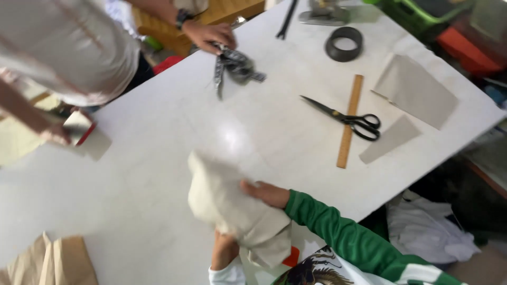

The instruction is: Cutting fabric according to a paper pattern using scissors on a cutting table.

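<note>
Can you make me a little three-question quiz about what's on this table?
1. True or false: the scissors lie right beside the wooden ruler.
2. What do the right hand and left hand hold: A cream cloth, B black ring, C paper?
3. What does the other person's hand touch?

Key: 1 true. 2 A. 3 a grey patterned fabric strip.
</note>
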